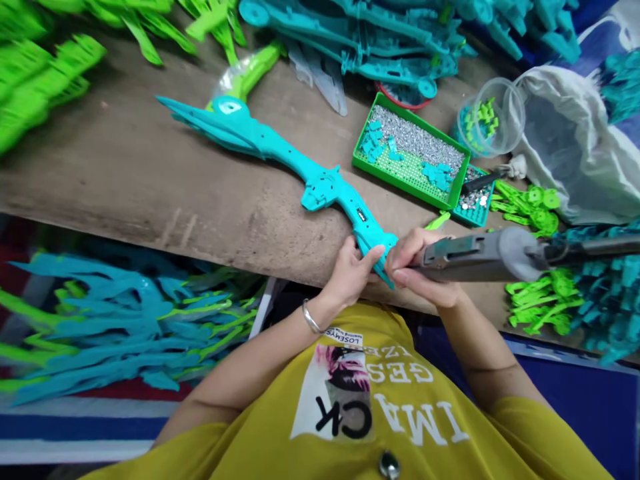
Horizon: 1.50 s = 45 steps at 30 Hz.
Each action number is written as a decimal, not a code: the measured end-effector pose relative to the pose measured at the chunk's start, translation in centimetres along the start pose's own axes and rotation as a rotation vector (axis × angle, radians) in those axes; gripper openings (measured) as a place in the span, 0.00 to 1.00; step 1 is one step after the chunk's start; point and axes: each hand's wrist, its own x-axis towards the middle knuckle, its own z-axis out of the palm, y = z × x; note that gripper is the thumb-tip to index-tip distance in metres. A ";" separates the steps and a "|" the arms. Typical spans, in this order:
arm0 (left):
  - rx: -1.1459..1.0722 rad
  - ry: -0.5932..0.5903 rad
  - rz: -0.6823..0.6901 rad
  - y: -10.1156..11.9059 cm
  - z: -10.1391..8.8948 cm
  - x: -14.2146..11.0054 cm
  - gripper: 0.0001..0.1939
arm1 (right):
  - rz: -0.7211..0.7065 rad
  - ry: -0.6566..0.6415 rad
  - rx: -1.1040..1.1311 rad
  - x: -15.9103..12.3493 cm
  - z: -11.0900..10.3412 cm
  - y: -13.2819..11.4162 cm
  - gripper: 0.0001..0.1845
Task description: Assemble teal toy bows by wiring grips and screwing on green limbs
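The left hand [350, 273] is curled closed on the end of a turquoise plastic moulding [295, 157], which runs toward the upper left across a wooden bench [125, 173]. The right hand [420, 263] grips a grey corded tool [475, 257], its nose by the moulding. A green tray of rhinestones [400, 185] sits upper right.

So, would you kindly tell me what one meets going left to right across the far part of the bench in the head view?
Green plastic parts, teal plastic sword-shaped piece, green tray of silver studs, clear plastic cup of green pieces, white sack.
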 end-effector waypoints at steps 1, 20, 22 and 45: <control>0.004 -0.005 -0.006 0.0 0.0 0.0 0.32 | -0.036 0.007 0.015 0.5 -0.4 -0.5 0.09; 1.298 -0.127 0.158 4.2 -1.8 -0.5 0.20 | -0.070 0.677 -0.381 6.5 -3.3 3.5 0.41; 1.351 -0.036 0.275 6.0 -3.0 -0.5 0.20 | 0.007 0.713 -0.441 4.3 -2.0 4.4 0.46; 0.866 0.208 0.089 12.7 -11.1 0.3 0.28 | 0.108 0.285 -1.138 -5.5 -3.7 0.3 0.25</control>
